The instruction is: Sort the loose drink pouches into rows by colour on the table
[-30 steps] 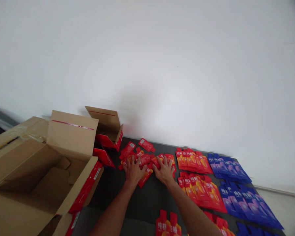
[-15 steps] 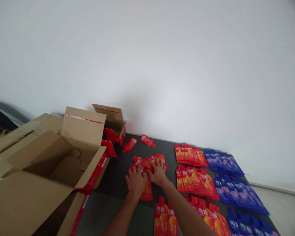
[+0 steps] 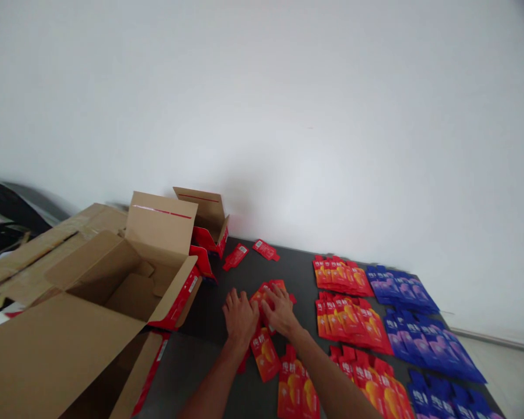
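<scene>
Several red-orange pouches (image 3: 265, 352) lie in a loose heap on the dark table. My left hand (image 3: 241, 317) rests flat over the heap's left side, fingers stretched forward, hiding what is under the palm. Over the upper right of the heap is my right hand (image 3: 281, 309), its fingers spread and touching a red pouch (image 3: 258, 293). Just in front of the heap, more red-orange pouches (image 3: 288, 391) overlap in a short row, partly behind my right forearm. Two red pouches, one at the left (image 3: 235, 256) and another beside it (image 3: 266, 249), lie barcode side up farther back.
A large open cardboard box (image 3: 126, 285) fills the left, with a smaller open red box (image 3: 209, 224) behind it. To the right, red pouches (image 3: 353, 317) lie in overlapping rows, next to rows of blue pouches (image 3: 432, 343). A white wall (image 3: 314, 116) borders the table's back.
My left hand has moved slightly forward over the heap. One pouch below my hands has turned and shifted nearer the front row. The whole view has moved slightly.
</scene>
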Tool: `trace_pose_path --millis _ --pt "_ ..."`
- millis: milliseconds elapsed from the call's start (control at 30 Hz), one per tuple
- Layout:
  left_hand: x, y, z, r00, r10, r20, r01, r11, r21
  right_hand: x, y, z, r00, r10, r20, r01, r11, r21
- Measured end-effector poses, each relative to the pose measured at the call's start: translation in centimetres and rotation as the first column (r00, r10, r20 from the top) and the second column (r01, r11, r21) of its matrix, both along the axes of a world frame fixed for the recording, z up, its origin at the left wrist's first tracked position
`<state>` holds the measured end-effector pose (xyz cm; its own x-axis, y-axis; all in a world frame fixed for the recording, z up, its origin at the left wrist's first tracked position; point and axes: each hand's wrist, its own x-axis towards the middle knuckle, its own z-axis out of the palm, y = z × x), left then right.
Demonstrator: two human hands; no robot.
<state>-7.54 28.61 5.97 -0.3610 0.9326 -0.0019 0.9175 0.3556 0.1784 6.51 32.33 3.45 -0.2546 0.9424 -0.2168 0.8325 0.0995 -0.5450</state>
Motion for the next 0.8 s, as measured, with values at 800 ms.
trace_pose_path --millis 800 --pt "-3.5 12.3 -6.9 0.988 -0.036 0.148 0.052 0.993 -0.105 -3.2 13.3 -4.0 0.975 -0.079 0.209 0.082 0.997 -0.003"
